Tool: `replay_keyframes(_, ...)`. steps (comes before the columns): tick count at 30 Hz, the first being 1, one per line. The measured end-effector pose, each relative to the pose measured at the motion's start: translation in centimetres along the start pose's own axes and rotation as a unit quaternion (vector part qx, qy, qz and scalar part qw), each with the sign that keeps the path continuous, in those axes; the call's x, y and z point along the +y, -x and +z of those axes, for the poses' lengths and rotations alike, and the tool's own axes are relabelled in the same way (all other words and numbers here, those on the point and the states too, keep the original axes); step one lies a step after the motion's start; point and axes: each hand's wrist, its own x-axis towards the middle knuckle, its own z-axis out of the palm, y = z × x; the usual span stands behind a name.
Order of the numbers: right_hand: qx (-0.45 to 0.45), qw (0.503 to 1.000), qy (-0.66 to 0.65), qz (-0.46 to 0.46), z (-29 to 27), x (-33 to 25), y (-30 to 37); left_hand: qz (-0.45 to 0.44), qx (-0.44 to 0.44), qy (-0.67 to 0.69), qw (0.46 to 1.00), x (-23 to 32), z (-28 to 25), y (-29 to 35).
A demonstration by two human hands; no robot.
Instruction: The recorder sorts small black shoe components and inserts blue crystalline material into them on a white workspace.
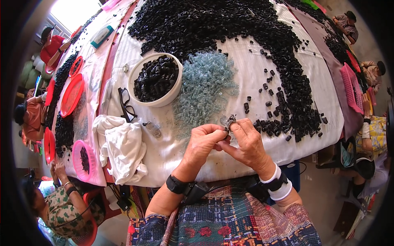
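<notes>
My left hand (pixel 203 141) and my right hand (pixel 248 145) meet above the near edge of the table, fingertips pinched close together. Whatever the left fingertips hold is too small and hidden to name. A small dark grey, rough-looking piece (pixel 230 119) shows at the tips of my right fingers. Just beyond the hands spreads a heap of small clear bluish plastic pieces (pixel 205 84). Small black cylindrical caps (pixel 293 108) lie to the right and in a large heap at the back. More black caps fill a round white tub (pixel 172 95) at the left.
Left of my hands lie a bunched white cloth (pixel 123 149), black-framed eyeglasses (pixel 126 105) and a small clear packet (pixel 153 129). Other people work at side tables with red trays (pixel 72 95), a pink basket (pixel 84 163) and another pink basket (pixel 351 89).
</notes>
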Motion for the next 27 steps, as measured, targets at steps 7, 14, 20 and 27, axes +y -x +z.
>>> replay_keyframes(7, 0.006, 0.999, 0.037, 0.004, 0.26, -0.56, 0.03, -0.008, -0.011, 0.001, 1.000, 0.02, -0.11, -0.03)
replay_keyframes(14, -0.019, 0.998, 0.053, 0.006, 0.42, -0.47, 0.35, -0.009, -0.016, -0.021, 1.000, -0.38, -0.28, -0.05)
replay_keyframes(20, -0.040, 0.998, 0.051, 0.009, 0.21, -0.45, 0.32, -0.013, -0.023, -0.045, 0.999, -0.43, -0.49, 0.01)
replay_keyframes(27, -0.017, 0.999, 0.031, -0.006, 0.32, 0.07, 0.36, -0.007, -0.029, -0.045, 0.999, -0.25, -0.30, 0.02)
